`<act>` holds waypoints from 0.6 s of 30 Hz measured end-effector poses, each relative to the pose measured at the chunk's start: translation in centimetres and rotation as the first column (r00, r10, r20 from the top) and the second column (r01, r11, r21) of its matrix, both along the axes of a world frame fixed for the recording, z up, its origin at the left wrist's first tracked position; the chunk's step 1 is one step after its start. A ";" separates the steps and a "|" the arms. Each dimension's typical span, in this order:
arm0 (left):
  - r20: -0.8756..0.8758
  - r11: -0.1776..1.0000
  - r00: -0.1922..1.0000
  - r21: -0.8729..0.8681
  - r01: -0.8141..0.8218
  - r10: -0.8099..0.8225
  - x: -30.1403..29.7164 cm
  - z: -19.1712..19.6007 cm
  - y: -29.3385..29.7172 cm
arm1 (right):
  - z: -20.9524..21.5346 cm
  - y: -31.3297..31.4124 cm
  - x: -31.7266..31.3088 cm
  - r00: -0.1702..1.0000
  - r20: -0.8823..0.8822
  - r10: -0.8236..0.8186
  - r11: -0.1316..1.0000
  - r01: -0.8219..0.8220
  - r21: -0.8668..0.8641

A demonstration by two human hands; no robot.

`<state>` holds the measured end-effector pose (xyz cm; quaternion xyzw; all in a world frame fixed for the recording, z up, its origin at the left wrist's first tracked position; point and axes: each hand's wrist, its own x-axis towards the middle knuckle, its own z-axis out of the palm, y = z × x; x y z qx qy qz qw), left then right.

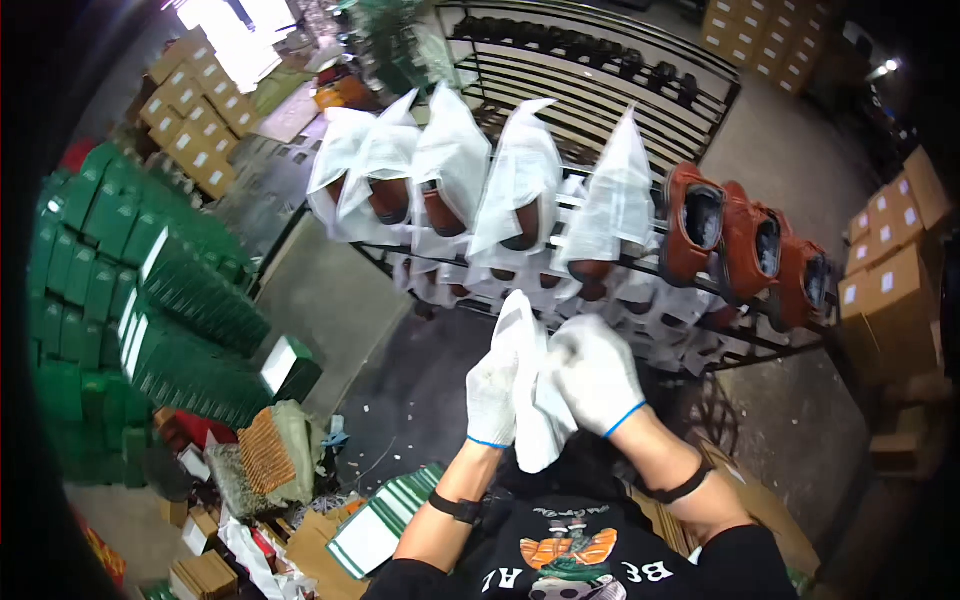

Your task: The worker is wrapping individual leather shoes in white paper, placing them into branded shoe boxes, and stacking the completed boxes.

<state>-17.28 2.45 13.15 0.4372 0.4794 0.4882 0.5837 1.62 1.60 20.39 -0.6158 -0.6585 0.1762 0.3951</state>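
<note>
Hands: left hand and right hand (both in white gloves) clench one white wrapper
Rack: five wrapped shoes; three bare brown shoes

Shoe warehouse: racked shoes, stacked cartons.

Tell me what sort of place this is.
Probably a shoe factory's packing area or warehouse. Brown shoes stand on a metal rack, several stuffed with white tissue paper; green shoe boxes are stacked at the left, cardboard cartons at the right. Both gloved hands hold white paper.
</note>
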 end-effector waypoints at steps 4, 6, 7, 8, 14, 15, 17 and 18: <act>-0.049 0.993 0.997 -0.098 -0.065 0.060 2.7 2.6 -0.2 | -4.2 -3.5 3.9 0.985 0.037 -0.169 0.925 0.172 -0.338; -0.231 0.999 0.972 0.014 -0.051 0.053 0.9 1.6 0.3 | -2.9 -4.0 9.2 0.922 0.386 -0.035 0.894 0.201 -0.401; -0.350 0.997 0.935 -0.074 0.023 -0.047 0.7 1.1 0.6 | -1.7 -4.1 11.5 0.899 0.434 0.052 0.884 0.161 -0.440; -0.350 0.997 0.936 -0.075 0.026 -0.051 1.5 0.9 0.2 | -0.3 -3.8 13.0 0.869 0.471 0.148 0.870 0.112 -0.480; -0.487 0.994 0.873 0.078 0.077 -0.029 7.0 -0.2 -0.6 | 4.6 8.0 22.3 0.810 0.580 -0.091 0.873 0.345 -0.345; -0.419 0.981 0.908 0.180 0.075 0.007 7.5 -0.5 -0.6 | 4.4 7.6 22.0 0.799 0.590 -0.113 0.921 0.307 -0.240; -0.521 0.986 0.853 0.147 0.075 0.013 7.1 -1.4 -0.7 | 5.0 4.6 21.0 0.816 0.540 -0.206 0.963 0.268 -0.038; -0.512 0.987 0.859 0.150 0.064 0.022 7.3 -1.6 -1.1 | 5.9 1.8 21.4 0.881 0.395 -0.261 0.965 0.254 0.073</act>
